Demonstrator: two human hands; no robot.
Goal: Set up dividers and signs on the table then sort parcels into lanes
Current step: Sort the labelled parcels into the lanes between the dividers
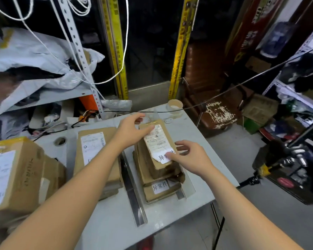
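Note:
A stack of brown parcels (157,170) stands in the right lane of the white table (197,141). The top parcel (152,141) carries a shipping label. My left hand (134,129) holds its far end, thumb on the label. My right hand (188,156) pinches a white paper sign (163,156) with black characters at the parcel's near end. A second sign (160,186) lies on a lower parcel. A metal divider strip (132,192) runs along the table left of the stack. Another parcel pile (96,152) lies in the lane to the left.
A large taped box (13,175) sits at the left edge. A tape roll (174,107) stands at the table's far corner. Cables and cords hang behind the table. A worn chair (219,114) and a dark tripod (278,159) stand right of it.

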